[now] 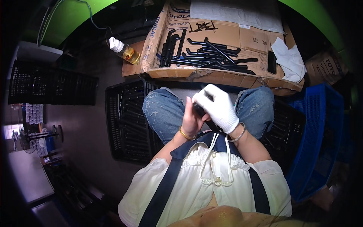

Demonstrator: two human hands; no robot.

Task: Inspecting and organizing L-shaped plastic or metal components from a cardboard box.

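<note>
My bare left hand (190, 120) and my right hand (218, 106) in a white glove meet over my lap, both closed around a small black plastic part (199, 110). Most of that part is hidden between the palms. A gold bangle sits on the left wrist and a thin bracelet on the right. I sit with my knees in blue jeans, just behind a flattened cardboard box (230, 75) that holds several long black plastic rods (211, 56).
A black slatted crate (124, 121) stands to my left and another to my right, beside a blue crate (321, 140). A bottle of yellow liquid with a white cap (124, 50) stands at the box's left corner. A white cloth (290, 60) lies at its right end.
</note>
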